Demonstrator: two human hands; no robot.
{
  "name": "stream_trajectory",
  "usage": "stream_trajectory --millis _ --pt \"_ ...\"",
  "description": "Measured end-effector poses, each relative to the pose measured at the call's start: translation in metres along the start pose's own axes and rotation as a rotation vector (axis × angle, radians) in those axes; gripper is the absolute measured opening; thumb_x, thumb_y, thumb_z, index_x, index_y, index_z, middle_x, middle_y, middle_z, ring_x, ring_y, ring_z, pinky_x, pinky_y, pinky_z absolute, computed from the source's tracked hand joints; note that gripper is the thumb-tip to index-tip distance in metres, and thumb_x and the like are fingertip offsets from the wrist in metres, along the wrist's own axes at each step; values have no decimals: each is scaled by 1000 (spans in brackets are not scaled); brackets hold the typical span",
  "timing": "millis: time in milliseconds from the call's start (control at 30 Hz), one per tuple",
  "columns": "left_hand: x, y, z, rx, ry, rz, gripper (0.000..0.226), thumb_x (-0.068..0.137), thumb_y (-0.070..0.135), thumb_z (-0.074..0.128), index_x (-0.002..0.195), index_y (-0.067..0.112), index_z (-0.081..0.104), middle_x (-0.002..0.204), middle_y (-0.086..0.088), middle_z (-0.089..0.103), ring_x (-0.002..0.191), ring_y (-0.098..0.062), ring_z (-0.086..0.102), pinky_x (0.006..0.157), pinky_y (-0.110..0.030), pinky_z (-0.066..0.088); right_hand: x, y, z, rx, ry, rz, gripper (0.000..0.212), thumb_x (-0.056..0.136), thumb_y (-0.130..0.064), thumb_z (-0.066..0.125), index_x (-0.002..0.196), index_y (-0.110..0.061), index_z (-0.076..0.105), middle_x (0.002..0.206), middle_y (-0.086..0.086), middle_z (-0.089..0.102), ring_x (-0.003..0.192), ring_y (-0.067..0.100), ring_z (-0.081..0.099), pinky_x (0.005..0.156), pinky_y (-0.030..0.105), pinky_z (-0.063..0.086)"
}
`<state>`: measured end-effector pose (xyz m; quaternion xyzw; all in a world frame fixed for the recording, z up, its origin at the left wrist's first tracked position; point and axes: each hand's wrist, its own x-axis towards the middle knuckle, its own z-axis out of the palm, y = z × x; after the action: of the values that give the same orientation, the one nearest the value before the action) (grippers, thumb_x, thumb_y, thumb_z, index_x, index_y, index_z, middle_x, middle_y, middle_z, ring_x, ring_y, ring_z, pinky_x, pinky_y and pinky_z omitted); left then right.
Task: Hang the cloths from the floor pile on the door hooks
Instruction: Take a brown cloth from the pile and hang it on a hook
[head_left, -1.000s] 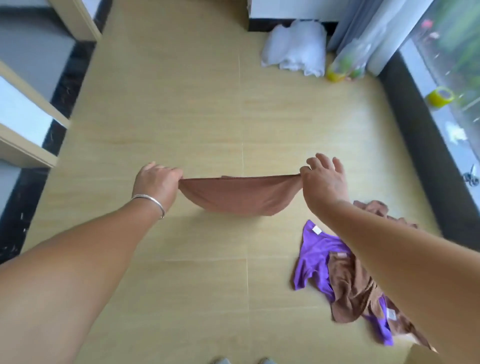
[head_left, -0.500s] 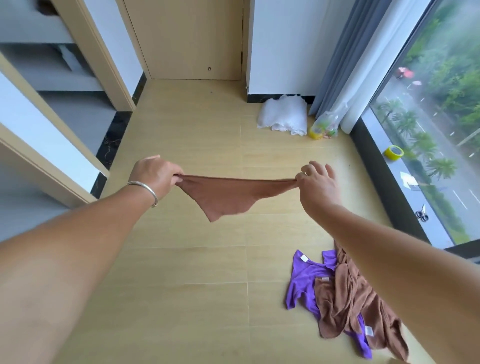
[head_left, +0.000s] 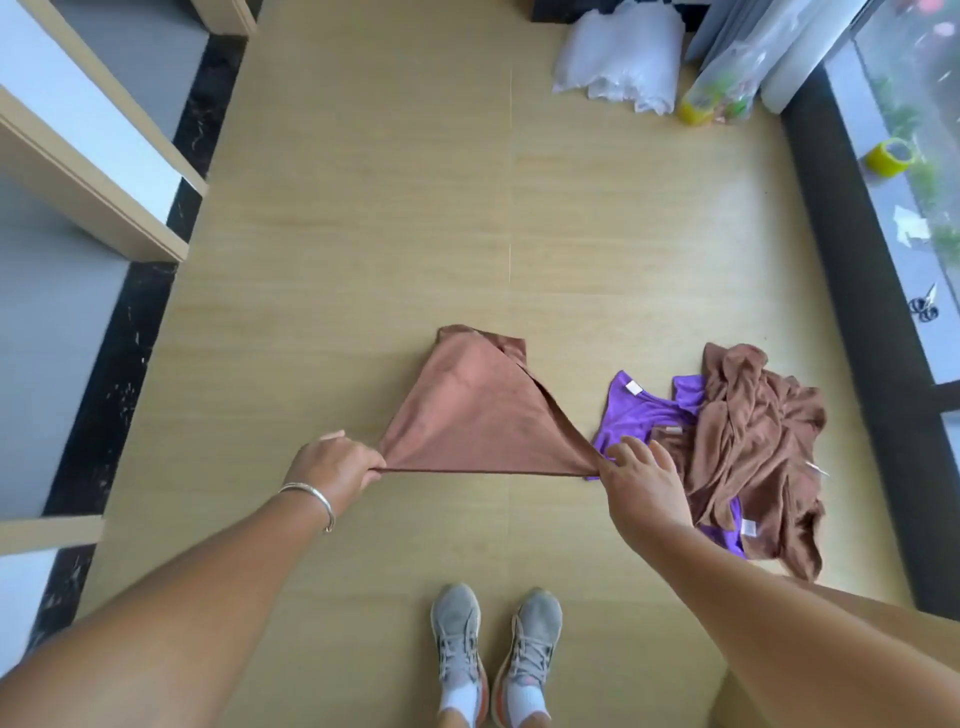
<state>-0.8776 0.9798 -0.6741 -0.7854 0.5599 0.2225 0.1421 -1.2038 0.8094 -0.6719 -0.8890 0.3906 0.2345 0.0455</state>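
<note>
Currently one brown cloth (head_left: 470, 410) is stretched taut between two hands. Left hand (head_left: 336, 467), one silver bangle (head_left: 311, 498) on its wrist, pinches one corner; right hand (head_left: 641, 480) pinches the opposite corner, its other fingers spread loosely. Cloth's held edge runs straight between them; the rest fans away from the person, far end folded over.

Floor pile (head_left: 727, 447): just right of the right hand, on the wooden floor (head_left: 389, 208). Colours counted: two, purple and brown; number of separate cloths cannot be told. Three white tags visible on it.

Also: two grey shoes (head_left: 493, 649) at bottom, one white bundle (head_left: 618, 57) at top, one yellow tape roll (head_left: 891, 156) and one pair of scissors (head_left: 923, 306) on the window ledge.
</note>
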Motion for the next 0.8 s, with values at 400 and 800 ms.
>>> stream_trajectory --millis 400,800 --pt "-40 35 216 32 -405 32 26 98 40 44 115 35 63 110 8 68 112 -16 58 104 -22 31 -38 -37 189 29 -351 -76 44 93 -13 36 134 -21 49 137 0 45 141 24 21 114 39 15" --pt "25 26 152 42 -382 -19 25 99 39 43 111 37 65 101 7 69 102 -18 59 85 -26 42 19 -13 146 34 -301 -66 34 92 -17 37 116 -23 60 123 -2 52 132 22 32 108 34 22"
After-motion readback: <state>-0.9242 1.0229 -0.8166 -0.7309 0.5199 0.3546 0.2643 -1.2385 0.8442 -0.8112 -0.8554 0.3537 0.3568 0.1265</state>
